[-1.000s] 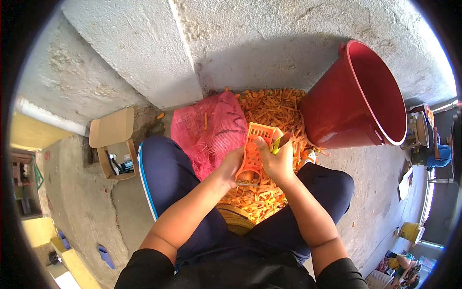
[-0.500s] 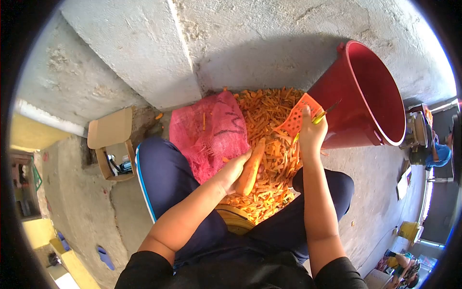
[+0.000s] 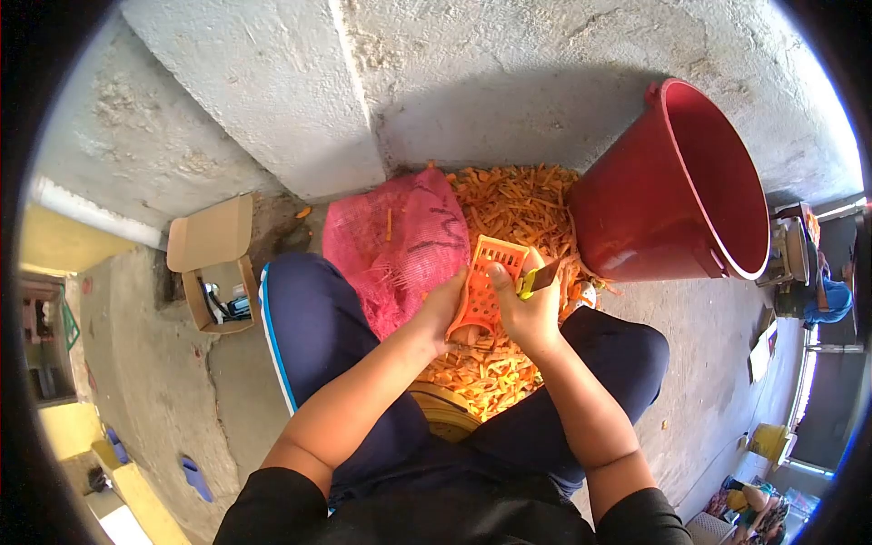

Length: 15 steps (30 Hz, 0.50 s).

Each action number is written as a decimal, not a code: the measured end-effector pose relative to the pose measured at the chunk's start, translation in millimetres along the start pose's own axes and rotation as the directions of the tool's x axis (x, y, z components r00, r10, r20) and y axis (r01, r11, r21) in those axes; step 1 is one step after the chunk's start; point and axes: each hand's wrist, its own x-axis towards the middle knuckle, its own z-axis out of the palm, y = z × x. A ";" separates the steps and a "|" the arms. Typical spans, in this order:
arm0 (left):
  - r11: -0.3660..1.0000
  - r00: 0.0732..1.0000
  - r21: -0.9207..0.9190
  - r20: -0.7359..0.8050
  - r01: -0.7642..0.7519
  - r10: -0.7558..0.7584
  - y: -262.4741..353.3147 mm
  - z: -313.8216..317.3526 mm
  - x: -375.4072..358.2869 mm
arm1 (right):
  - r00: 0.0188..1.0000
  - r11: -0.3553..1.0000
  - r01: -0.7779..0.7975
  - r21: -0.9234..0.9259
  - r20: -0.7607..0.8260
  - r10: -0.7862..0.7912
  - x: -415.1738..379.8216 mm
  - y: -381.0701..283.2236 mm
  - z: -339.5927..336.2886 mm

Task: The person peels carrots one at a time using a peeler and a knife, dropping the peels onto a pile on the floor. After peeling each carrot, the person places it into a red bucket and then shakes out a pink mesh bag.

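Note:
My left hand [image 3: 442, 313] is closed at the lower left side of an orange grater-like plastic piece with many holes [image 3: 487, 304]. The peeled orange carrot that this hand gripped is now mostly hidden behind that piece. My right hand [image 3: 530, 318] grips the perforated piece from the right, thumb on its face. Also held in it is a small knife with a yellow-green handle [image 3: 525, 285], its blade [image 3: 546, 275] pointing up and right. Beneath both hands spreads a heap of orange peelings [image 3: 513, 204]. A pink mesh sack [image 3: 397, 241] lies left of the hands.
A large dark red bucket [image 3: 627, 204] stands tilted in view at the right, by the wall [image 3: 490, 82]. Left of my knee is an open cardboard box [image 3: 193, 300] with small items. A blue slipper [image 3: 196, 479] lies on the floor. Another person [image 3: 828, 295] is at far right.
My right hand has come down and left, bringing the perforated piece and knife over the carrot at my left hand. The left hand has barely moved.

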 end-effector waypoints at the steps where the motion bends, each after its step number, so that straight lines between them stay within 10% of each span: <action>1: 1.000 0.998 0.028 -0.063 -0.001 0.003 4.3 12.4 -7.0 | 1.000 0.999 -0.026 0.022 0.002 0.026 -0.2 3.3 0.8; 15: 0.997 0.996 0.073 -0.086 0.018 -0.012 2.2 11.9 -2.2 | 0.999 0.994 -0.053 0.094 0.006 0.053 5.4 6.1 -0.5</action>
